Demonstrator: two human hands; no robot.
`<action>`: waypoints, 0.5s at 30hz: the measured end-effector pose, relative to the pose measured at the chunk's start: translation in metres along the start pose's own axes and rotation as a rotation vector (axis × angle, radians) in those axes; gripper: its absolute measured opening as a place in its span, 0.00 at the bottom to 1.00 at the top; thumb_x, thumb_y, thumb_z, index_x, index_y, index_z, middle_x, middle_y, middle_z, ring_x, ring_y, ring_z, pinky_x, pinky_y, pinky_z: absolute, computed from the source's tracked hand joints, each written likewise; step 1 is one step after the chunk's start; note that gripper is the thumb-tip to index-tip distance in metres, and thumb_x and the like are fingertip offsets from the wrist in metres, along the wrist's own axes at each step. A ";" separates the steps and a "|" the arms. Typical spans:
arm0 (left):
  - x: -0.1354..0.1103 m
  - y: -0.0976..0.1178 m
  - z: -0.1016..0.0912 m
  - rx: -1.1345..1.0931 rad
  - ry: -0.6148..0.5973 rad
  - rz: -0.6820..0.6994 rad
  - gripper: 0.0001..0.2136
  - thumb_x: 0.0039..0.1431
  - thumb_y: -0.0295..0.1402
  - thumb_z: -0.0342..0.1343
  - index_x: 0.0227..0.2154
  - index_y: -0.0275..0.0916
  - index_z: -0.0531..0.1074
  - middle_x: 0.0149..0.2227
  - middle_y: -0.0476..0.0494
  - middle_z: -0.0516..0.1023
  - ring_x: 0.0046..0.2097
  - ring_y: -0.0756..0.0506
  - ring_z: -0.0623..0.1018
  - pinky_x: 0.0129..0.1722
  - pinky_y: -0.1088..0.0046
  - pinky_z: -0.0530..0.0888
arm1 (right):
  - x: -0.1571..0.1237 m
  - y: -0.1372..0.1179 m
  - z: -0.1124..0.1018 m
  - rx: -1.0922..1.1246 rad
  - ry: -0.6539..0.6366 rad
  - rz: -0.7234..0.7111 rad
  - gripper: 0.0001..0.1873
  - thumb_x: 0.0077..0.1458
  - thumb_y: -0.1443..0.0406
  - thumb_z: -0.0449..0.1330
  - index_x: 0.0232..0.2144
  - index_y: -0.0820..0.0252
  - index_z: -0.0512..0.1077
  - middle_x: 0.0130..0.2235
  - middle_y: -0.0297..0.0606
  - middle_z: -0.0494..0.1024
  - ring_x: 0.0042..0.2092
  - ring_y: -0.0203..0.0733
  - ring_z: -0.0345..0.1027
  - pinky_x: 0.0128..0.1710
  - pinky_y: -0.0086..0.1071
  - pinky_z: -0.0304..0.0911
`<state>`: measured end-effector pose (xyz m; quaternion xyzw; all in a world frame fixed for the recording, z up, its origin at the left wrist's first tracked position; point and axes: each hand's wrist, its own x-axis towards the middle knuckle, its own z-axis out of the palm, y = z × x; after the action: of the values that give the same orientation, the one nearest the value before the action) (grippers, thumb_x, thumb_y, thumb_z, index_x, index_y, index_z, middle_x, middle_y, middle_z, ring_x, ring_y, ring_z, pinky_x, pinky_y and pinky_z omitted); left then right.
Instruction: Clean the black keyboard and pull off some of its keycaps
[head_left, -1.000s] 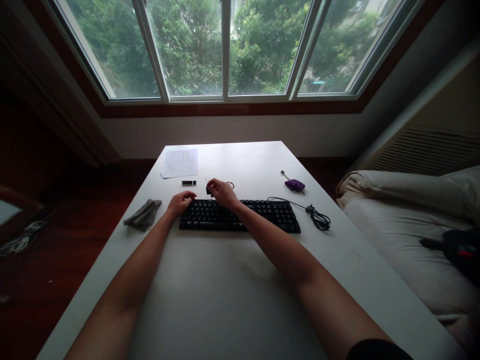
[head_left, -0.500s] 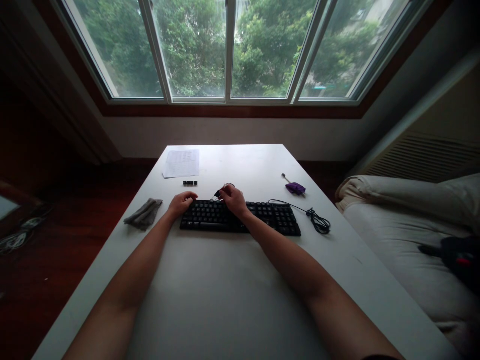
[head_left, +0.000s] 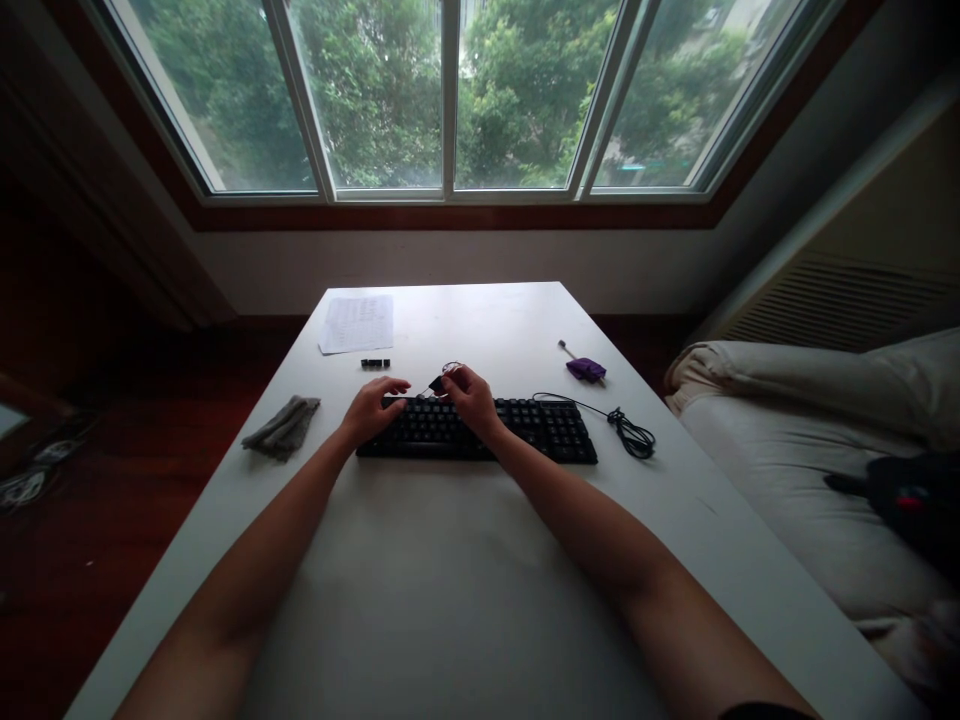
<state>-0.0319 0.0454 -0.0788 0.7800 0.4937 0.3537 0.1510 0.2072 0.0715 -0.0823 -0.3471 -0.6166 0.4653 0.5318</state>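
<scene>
A black keyboard point(head_left: 420, 430) lies across the white table with its keys facing up. In my right hand point(head_left: 471, 398), over the keyboard's upper middle, is a small black keycap puller point(head_left: 436, 385); its thin wire prongs point left and down toward the top row. Fingers hide part of it, and I cannot tell whether the wires grip a key. My left hand point(head_left: 375, 408) rests at the keyboard's left end, thumb and fingers apart, nothing between them. Behind it, several loose black keycaps point(head_left: 375, 363) sit in a row on the table.
A grey cloth point(head_left: 283, 428) lies to the left. Printed paper point(head_left: 357, 323) is at the far left corner. On the right are a purple bundle point(head_left: 586, 370) with a brush-like stick and the keyboard's coiled cable point(head_left: 631, 436). A pale sofa point(head_left: 757, 450) stands beyond the table's right edge.
My left hand has moved right over the keyboard, and its thumb and fingers have spread. My right hand stays near the same keys with the puller. The whole view has shifted slightly.
</scene>
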 end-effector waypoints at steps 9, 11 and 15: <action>-0.001 0.023 0.006 0.072 -0.038 -0.002 0.11 0.62 0.35 0.57 0.47 0.45 0.76 0.47 0.44 0.79 0.52 0.38 0.75 0.58 0.56 0.69 | -0.009 -0.005 0.005 -0.058 -0.014 -0.022 0.15 0.61 0.52 0.59 0.37 0.56 0.69 0.36 0.36 0.78 0.36 0.40 0.76 0.39 0.34 0.72; 0.000 0.025 0.006 0.052 -0.030 0.021 0.12 0.61 0.34 0.57 0.47 0.44 0.76 0.45 0.44 0.80 0.50 0.39 0.75 0.56 0.57 0.70 | -0.010 -0.003 0.006 -0.064 -0.014 -0.031 0.14 0.61 0.52 0.59 0.37 0.57 0.70 0.36 0.36 0.78 0.35 0.40 0.75 0.38 0.34 0.72; 0.000 0.027 0.007 0.041 -0.031 0.049 0.11 0.60 0.31 0.57 0.45 0.44 0.76 0.42 0.46 0.80 0.47 0.41 0.76 0.53 0.59 0.71 | -0.013 -0.001 0.010 -0.033 -0.017 -0.046 0.13 0.61 0.53 0.60 0.37 0.56 0.70 0.35 0.36 0.78 0.34 0.41 0.76 0.36 0.34 0.72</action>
<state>-0.0088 0.0332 -0.0678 0.8002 0.4790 0.3351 0.1339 0.2001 0.0573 -0.0854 -0.3374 -0.6364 0.4457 0.5315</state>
